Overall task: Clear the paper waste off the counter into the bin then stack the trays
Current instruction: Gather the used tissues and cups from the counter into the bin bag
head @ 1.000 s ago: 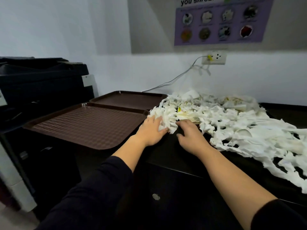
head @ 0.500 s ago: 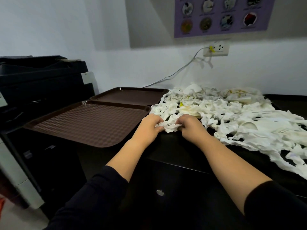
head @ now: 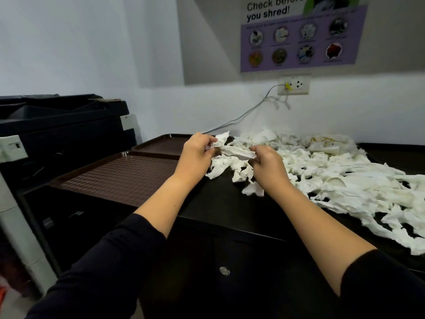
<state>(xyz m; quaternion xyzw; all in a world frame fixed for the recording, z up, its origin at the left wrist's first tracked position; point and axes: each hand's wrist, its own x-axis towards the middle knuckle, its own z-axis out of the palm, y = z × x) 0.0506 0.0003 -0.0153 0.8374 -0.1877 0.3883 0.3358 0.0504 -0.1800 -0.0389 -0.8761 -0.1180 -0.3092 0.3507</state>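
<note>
Holding a bunch of torn white paper scraps [head: 232, 155] above the black counter [head: 220, 203], the left hand [head: 195, 155] and right hand [head: 266, 164] each curl tight around 1 end. It looks best to squeeze the bunch into 1 ball so no bits drop. The big white pile [head: 333, 178] lies right of 2 brown plastic trays [head: 119, 178]. No bin shows.

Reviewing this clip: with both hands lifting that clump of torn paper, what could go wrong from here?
1. The left hand and right hand each pinch only part of the paper clump; strands hang loose below the grip and may drop onto the counter or floor.
2. Some strands may still tangle with the big paper pile, so lifting could drag more toward the counter's edge.
3. No bin is in view, so the carry may shed scraps.
</note>
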